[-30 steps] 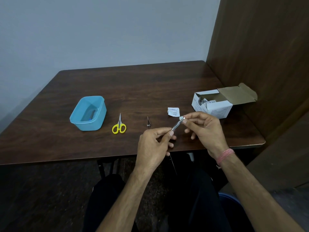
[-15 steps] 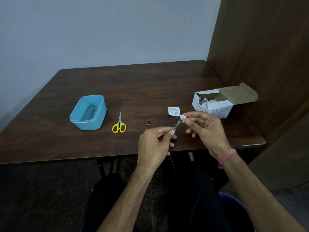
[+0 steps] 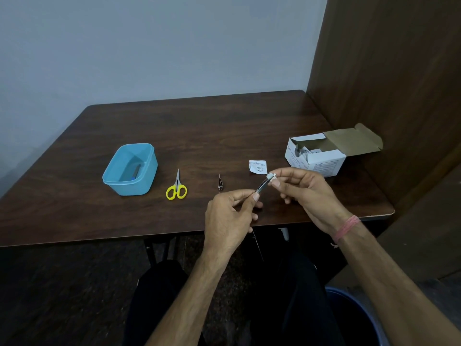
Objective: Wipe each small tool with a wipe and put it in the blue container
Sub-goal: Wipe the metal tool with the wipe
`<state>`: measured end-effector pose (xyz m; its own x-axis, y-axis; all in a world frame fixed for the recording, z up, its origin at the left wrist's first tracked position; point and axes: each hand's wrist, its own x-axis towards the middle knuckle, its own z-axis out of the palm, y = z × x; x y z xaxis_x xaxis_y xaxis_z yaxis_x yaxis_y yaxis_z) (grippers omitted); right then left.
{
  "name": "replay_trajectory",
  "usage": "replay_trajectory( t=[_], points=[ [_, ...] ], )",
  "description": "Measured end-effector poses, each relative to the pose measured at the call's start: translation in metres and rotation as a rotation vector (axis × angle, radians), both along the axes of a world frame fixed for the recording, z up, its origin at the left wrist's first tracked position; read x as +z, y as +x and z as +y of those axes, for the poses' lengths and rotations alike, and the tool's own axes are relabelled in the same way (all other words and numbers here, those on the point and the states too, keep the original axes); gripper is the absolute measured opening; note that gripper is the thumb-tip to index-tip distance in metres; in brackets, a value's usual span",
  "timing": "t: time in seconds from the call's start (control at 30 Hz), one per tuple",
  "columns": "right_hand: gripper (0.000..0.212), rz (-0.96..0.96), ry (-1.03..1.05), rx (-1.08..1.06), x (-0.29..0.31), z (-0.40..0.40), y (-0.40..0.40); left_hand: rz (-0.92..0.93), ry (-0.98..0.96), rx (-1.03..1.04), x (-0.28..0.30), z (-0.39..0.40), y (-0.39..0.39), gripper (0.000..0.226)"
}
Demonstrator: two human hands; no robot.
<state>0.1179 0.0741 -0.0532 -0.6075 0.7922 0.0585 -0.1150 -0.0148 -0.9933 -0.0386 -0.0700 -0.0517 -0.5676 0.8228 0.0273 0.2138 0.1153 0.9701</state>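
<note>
My left hand (image 3: 232, 211) pinches the lower end of a thin metal tool (image 3: 263, 185), tilted up to the right above the table's front edge. My right hand (image 3: 306, 196) presses a small white wipe (image 3: 271, 178) around the tool's upper tip. The blue container (image 3: 129, 169) stands at the left, with a small tool lying inside it. Yellow-handled scissors (image 3: 176, 187) and a small dark pointed tool (image 3: 220, 183) lie on the table between the container and my hands.
A torn white wipe wrapper (image 3: 258, 167) lies just behind my hands. An open white cardboard box (image 3: 321, 153) sits at the right by a wooden wall panel (image 3: 389, 71). The dark wooden table (image 3: 199, 128) ends just under my wrists. A blue bin rim (image 3: 354, 310) shows below right.
The wipe in my right hand has slid a little along the tool towards its upper tip. Both hands stay in nearly the same place.
</note>
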Motion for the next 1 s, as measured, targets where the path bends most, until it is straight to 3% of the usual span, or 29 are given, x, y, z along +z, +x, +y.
replay_trajectory(
  t=[0.5,1.0],
  points=[
    [0.019,-0.256,0.104,0.111,0.005,0.001,-0.012,0.017,0.03,0.025,0.0,0.0,0.002,0.017],
    [0.013,-0.109,0.016,-0.008,0.005,0.0,-0.01,0.022,0.015,0.027,0.0,0.001,0.003,0.013]
  ],
)
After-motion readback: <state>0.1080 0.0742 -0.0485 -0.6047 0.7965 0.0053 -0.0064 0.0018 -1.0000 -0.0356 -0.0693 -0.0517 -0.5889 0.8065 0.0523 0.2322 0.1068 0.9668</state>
